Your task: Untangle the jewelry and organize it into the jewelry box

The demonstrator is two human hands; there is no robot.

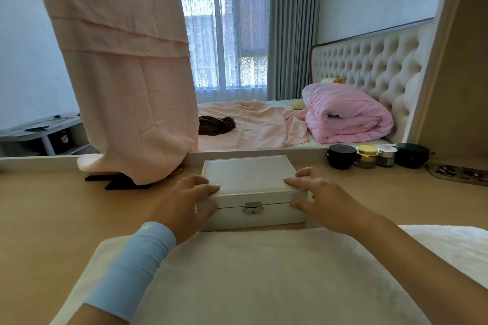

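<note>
Left hand (pixel 184 200) and right hand (pixel 317 198) gripped the closed jewelry box (pixel 248 177) at opposite front corners. Opening stage, apparently; clasp (pixel 253 208) would need releasing next.

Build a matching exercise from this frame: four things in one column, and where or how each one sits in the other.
Things
1. jewelry box
2. pink quilt
3. yellow-lidded jar
4. blue sleeve

Places or states
A. rolled up by the padded headboard
B. on the left forearm
C. lid shut, held between the left hand and the right hand
D. in a row of jars at the right of the desk

Pairs: 1-C, 2-A, 3-D, 4-B
</note>
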